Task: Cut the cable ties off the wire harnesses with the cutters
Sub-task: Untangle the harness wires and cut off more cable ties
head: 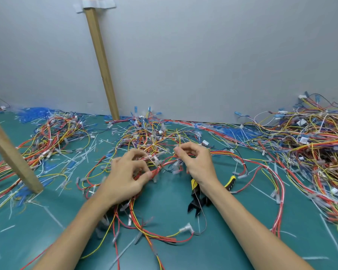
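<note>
Nearest, a loose wire harness (164,238) is spread on the green bench (242,240). The cutters (198,204) are seen lying under the right wrist, so no tie is being cut now. Red wires (156,171) are pinched in the grip of the left hand (125,178), and thin wires are pinched by the right hand (197,164). Many cut ties (80,158) are scattered around, so part of the job looks done. Farther back, big piles (310,145) are heaped up, so much seems left.

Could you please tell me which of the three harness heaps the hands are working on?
The middle heap, directly ahead: the left hand and right hand pinch its wires. The left heap and big right heap lie untouched.
</note>
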Demonstrator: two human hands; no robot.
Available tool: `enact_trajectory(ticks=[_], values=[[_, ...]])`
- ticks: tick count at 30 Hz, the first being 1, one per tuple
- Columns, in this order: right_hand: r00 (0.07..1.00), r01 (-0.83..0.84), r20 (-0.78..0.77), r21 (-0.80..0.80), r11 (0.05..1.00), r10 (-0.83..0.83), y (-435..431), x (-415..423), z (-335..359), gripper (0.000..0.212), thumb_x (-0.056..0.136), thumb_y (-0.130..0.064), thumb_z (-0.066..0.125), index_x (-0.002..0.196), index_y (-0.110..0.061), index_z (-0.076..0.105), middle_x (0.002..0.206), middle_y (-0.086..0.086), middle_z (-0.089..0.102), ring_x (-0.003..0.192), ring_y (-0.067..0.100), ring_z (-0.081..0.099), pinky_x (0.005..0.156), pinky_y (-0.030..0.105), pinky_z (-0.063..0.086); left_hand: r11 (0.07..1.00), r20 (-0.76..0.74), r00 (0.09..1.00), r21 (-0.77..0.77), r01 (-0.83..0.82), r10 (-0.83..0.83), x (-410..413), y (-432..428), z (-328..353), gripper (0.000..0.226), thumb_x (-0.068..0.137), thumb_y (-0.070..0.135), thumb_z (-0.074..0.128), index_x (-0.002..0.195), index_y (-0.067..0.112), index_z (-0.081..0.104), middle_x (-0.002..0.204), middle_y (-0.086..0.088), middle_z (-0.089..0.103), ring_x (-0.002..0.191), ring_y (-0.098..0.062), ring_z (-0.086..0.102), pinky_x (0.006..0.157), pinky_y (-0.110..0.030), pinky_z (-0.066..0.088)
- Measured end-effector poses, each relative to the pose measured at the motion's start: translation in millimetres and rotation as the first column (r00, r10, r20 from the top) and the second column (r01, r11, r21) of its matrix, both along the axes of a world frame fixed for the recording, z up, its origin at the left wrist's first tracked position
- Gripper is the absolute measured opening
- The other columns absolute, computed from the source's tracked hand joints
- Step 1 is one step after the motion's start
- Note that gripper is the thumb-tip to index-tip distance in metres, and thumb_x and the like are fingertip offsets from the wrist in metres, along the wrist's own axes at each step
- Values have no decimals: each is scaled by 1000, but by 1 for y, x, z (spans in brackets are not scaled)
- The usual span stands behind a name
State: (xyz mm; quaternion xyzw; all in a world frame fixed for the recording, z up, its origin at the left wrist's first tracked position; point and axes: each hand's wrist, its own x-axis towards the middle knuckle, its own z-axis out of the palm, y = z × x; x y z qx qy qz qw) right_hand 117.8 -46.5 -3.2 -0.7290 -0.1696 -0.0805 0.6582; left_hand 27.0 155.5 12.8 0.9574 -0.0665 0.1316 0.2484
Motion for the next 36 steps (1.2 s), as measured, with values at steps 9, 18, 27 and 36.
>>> enact_trajectory(ticks=[9,18,27,36], values=[[996,37,80,-144,989,-26,10,-1,-8,13,96,-29,67,86,-22,63,61,-9,72,61,1,69,63,19,50,955,275,961,292,-55,-29,7,-35,2,21,89,39,65,105,25,66,112,9,62,116,-21,52,94,-37,35],[986,163,62,-137,977,-156,8,3,-9,16,99,-28,63,89,-15,61,67,-4,72,54,7,57,63,28,44,939,139,987,342,34,-86,3,-35,-6,10,86,25,68,91,34,68,123,22,56,127,-12,45,98,-40,31],[960,281,65,-144,949,-274,7,-7,-2,14,103,-26,55,92,-18,54,69,-12,70,82,22,70,82,43,52,961,155,982,270,66,-111,7,-22,-3,26,80,11,69,91,34,67,107,17,53,101,-8,54,86,-34,29],[787,482,509,-157,862,-347,11,-25,8,23,97,-41,60,115,-26,62,115,-10,58,91,6,57,67,26,44,933,44,999,-359,23,-8,13,-3,-9,30,87,5,72,100,26,55,92,6,69,78,-12,72,77,-31,52]])
